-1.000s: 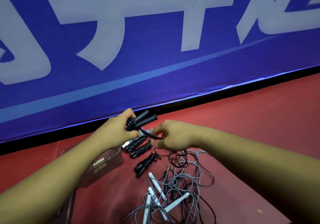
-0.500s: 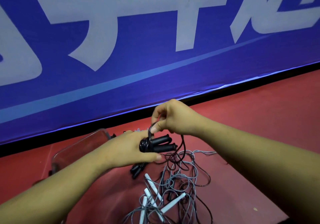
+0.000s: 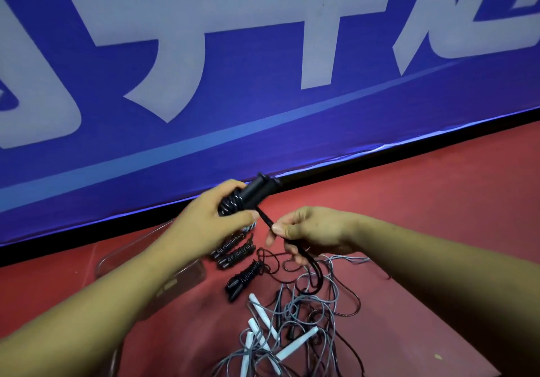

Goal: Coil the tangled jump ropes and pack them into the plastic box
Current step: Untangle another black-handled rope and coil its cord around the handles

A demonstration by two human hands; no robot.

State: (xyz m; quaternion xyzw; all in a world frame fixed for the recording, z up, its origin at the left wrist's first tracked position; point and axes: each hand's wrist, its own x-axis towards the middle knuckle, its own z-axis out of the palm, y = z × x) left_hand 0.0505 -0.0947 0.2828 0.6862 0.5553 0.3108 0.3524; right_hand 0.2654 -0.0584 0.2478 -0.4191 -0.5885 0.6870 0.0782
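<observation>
Rope [image 3: 252, 196], seemingly coiled, in left hand [image 3: 209, 223]

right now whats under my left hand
Below the left hand, which grips a black rope bundle, two more coiled black bundles lie on the red floor. The hand covers their far ends, and the forearm hides much of the clear box.

Red floor [image 3: 409, 201] carries tangled ropes [image 3: 296, 344], coiled ropes [image 3: 244, 278]; plastic box [image 3: 131, 248].

Single head-worn wide-angle view. Looks forward and down, close above left hand [image 3: 209, 222] and right hand [image 3: 318, 230]; red floor [image 3: 438, 216] below, blue banner [image 3: 263, 137] across top.
</observation>
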